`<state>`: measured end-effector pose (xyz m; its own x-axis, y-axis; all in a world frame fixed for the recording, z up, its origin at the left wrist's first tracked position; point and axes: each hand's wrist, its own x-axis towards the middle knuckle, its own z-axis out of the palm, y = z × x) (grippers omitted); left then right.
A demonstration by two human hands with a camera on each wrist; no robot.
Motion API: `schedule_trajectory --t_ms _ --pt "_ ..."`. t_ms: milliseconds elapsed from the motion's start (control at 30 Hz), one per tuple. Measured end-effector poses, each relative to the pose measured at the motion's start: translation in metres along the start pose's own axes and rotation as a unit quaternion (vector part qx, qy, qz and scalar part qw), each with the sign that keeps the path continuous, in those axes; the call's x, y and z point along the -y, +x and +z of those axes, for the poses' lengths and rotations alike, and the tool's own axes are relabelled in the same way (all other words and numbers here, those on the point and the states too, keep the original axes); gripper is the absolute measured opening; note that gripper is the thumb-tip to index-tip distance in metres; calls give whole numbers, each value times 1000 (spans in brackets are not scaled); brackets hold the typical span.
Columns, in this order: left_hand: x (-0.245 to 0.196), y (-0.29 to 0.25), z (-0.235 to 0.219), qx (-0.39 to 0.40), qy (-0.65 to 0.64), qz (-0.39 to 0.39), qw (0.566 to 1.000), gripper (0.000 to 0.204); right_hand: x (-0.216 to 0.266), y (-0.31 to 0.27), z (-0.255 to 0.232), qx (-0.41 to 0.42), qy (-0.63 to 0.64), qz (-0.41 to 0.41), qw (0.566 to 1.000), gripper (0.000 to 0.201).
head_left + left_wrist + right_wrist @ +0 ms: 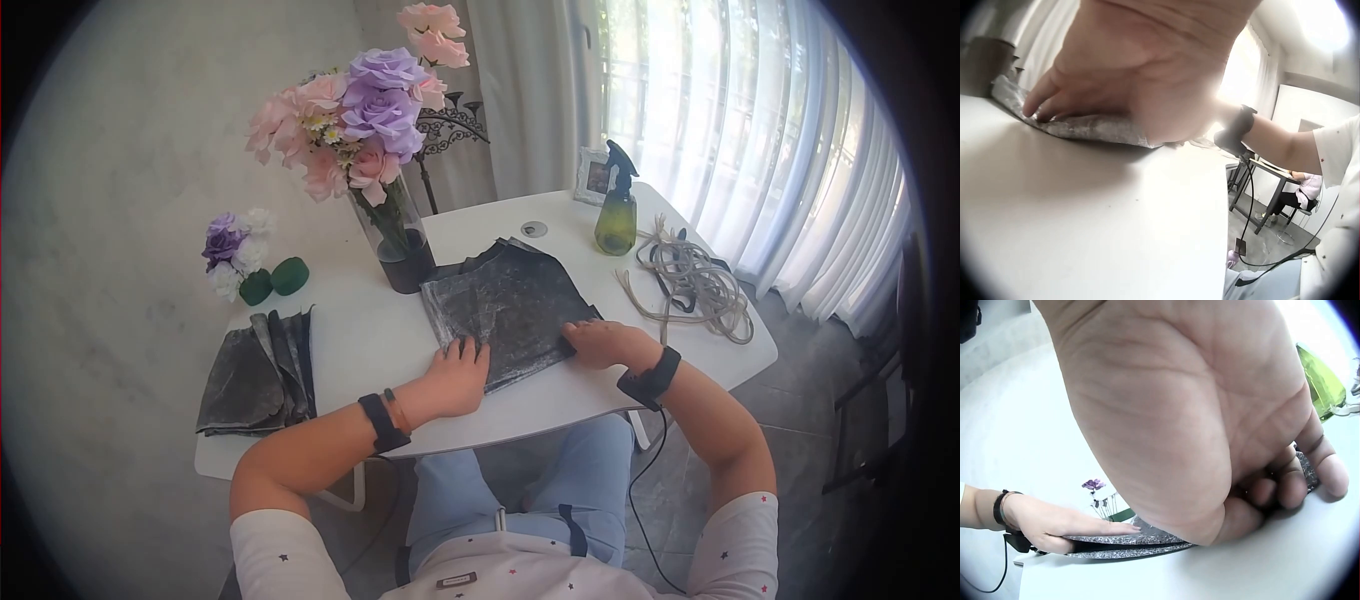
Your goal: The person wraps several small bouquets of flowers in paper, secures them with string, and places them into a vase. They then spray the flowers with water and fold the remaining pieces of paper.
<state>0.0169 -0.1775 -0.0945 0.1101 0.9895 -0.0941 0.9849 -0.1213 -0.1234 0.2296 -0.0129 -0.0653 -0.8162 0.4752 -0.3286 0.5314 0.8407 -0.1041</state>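
Note:
A dark grey, marbled folded sheet (515,305) lies on the white table, its layers showing along the near edge in the right wrist view (1132,549). On its near left corner rests my left hand (455,380), fingers extended over the top; the left wrist view shows this hand (1129,69) above the sheet's edge (1094,128). At the sheet's right edge, the bent fingers of my right hand (607,345) grip the side. Close up, the right hand (1191,419) partly hides the sheet, and its fingertips lie low by the table.
Another dark folded stack (255,385) lies left. Behind the sheet stands a glass vase (395,240) of pink and purple flowers. A green spray bottle (615,225), a photo frame (592,178) and coiled cords (690,275) are at the right. A person (1300,190) sits in the background.

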Motion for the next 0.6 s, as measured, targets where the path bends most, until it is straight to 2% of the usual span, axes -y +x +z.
schedule_trajectory --t_ms 167,267,333,367,433,533,600 --pt "4 2 -10 39 -53 -7 998 61 -6 0 2 -24 -1 -19 1000 35" --pt "8 4 -3 10 8 -3 1000 61 -8 -1 1 -16 37 -43 998 26" --pt "15 9 12 -96 86 19 991 62 -7 -5 2 -55 46 -56 996 21" --pt "18 13 18 -98 87 20 991 62 -6 -5 4 -57 45 -55 996 21" --pt "20 18 23 -119 73 11 990 63 -2 -5 8 -157 3 -42 987 19" --pt "20 30 26 -102 68 -2 992 62 5 -1 7 -202 16 -62 977 17" --pt "20 42 27 -97 71 -9 993 62 9 3 5 -190 14 -61 980 19"
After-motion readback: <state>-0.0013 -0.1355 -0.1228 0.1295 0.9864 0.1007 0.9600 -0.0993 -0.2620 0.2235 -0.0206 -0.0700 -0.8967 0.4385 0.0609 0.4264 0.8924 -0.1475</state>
